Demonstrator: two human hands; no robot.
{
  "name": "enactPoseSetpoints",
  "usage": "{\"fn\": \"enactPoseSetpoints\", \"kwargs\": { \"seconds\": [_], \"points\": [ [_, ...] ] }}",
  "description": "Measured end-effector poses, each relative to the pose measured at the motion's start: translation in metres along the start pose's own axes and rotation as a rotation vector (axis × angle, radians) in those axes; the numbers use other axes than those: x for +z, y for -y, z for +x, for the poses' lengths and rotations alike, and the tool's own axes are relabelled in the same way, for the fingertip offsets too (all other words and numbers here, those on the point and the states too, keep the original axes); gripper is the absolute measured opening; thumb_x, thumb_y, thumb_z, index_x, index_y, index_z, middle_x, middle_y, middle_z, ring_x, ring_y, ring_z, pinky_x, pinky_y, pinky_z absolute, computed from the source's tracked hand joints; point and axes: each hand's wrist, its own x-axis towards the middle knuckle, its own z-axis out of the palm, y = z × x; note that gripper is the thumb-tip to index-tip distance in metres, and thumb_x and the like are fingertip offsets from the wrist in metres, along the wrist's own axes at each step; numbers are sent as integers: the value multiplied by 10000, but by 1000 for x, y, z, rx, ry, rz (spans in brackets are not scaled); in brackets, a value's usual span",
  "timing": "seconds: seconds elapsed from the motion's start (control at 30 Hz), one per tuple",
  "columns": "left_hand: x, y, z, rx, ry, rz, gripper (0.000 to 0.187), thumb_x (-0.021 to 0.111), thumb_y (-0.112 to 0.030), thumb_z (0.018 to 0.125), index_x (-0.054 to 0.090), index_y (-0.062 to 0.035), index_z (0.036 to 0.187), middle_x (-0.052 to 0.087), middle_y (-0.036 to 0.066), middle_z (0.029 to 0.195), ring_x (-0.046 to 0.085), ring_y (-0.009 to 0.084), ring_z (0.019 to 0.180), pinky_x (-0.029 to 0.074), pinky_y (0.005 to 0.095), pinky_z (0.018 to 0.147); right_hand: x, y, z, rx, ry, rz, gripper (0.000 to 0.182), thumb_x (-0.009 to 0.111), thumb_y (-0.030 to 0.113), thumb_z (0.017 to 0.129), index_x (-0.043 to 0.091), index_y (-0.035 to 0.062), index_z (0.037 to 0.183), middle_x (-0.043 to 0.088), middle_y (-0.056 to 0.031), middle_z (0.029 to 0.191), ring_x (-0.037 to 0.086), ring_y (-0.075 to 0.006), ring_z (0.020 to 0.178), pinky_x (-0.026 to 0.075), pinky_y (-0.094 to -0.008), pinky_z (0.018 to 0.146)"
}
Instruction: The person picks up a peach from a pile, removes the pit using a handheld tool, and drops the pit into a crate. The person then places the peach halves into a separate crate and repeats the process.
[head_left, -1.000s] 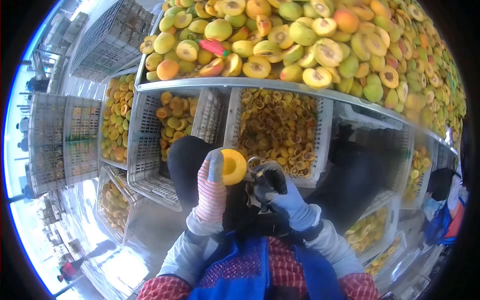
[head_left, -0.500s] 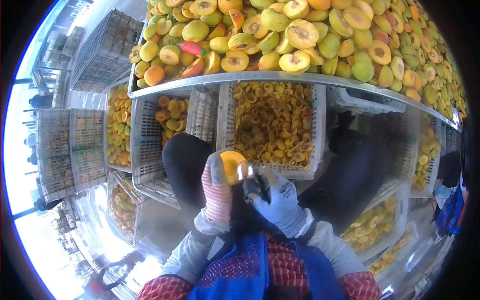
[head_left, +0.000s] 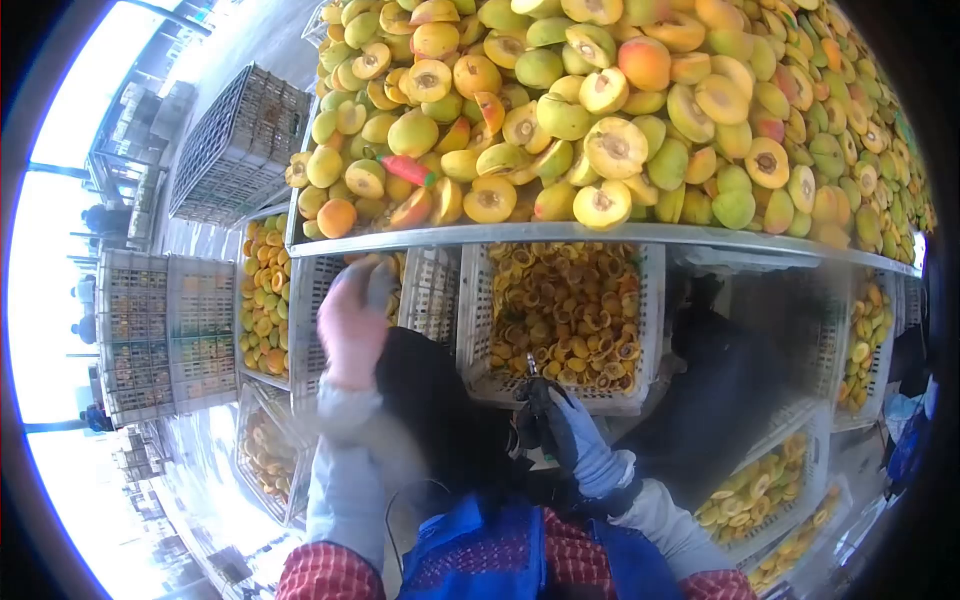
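Note:
My left hand, in a pink striped glove, is raised and blurred in front of a white crate of peeled peach halves under the table edge. No fruit shows in its fingers. My right hand, in a grey-blue glove, sits low near my apron and grips a black-handled pitting tool with a metal loop tip. Just beyond the tool stands a white crate full of pits and cut-out cores.
A metal table above carries a big heap of halved peaches, with a red-handled tool lying on it. Crates of peach halves stand at left and lower right. Empty crates are stacked far left.
My left hand held a yellow peach half against the tool. It has swung up and left to the crate, and the half is no longer seen. My right hand dropped slightly with the tool.

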Motion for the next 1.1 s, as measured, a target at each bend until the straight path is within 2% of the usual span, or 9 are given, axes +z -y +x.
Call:
{"fn": "enactPoseSetpoints", "kwargs": {
  "seconds": [0.13,0.23,0.4,0.6,0.73,0.83,1.0,1.07,1.1],
  "points": [
    [56,-68,83,-86,406,631,481,610,-503,798,622,-52,964,638,145,884,619,328,853,486,404,755,-11,3,16,-4,18,-41,256,480,255,954,473,75,1135,580,-67,765,582,-178,614,491,-296,537],
    [61,-77,118,-93,671,712,498,620,-503,793,614,-25,934,647,160,858,623,330,843,492,409,741,-6,7,19,-57,-52,128,284,501,215,943,451,67,1180,575,-72,772,582,-181,625,495,-297,555],
    [63,-47,122,150,637,725,451,657,-416,752,609,-30,980,645,163,899,623,336,852,499,414,733,-13,17,19,-100,13,150,391,511,205,941,412,13,1266,569,-112,899,595,-191,747,505,-312,631],
    [44,-84,36,366,167,291,440,654,-209,721,569,-92,1137,594,118,987,622,317,805,523,391,663,-6,38,11,-265,22,59,481,514,376,925,454,15,1238,541,-55,744,503,-126,512,395,-230,433],
    [41,-107,-38,745,467,178,519,675,-150,619,592,-116,1130,550,104,1039,602,288,819,526,382,674,5,33,7,-371,-56,101,435,560,422,886,505,53,1111,495,-15,711,441,-96,487,345,-211,420],
    [50,-102,-67,709,467,50,553,692,-112,639,568,-107,1178,512,116,1103,588,257,804,517,363,667,5,37,4,-307,-46,159,342,622,332,852,505,77,1047,485,-5,716,443,-93,519,334,-220,442],
    [50,-107,-98,-127,378,-888,507,590,-139,854,424,-32,1321,464,104,1202,537,162,922,452,298,828,-20,29,0,-227,189,392,395,636,54,809,489,21,1174,602,-57,953,590,-118,806,493,-238,691],
    [53,-118,-105,-536,409,-1054,477,515,-291,947,420,-27,1333,512,88,1174,530,171,991,402,296,931,-6,29,-2,-205,93,367,370,634,58,815,497,32,1158,601,-42,915,589,-111,761,490,-233,625],
    [60,-113,-112,-525,423,-1093,472,513,-366,945,480,-24,1269,565,78,1083,526,154,995,412,293,913,1,30,-4,-206,61,336,356,633,62,819,501,38,1149,601,-34,898,589,-109,740,488,-234,595]
  ]
}}
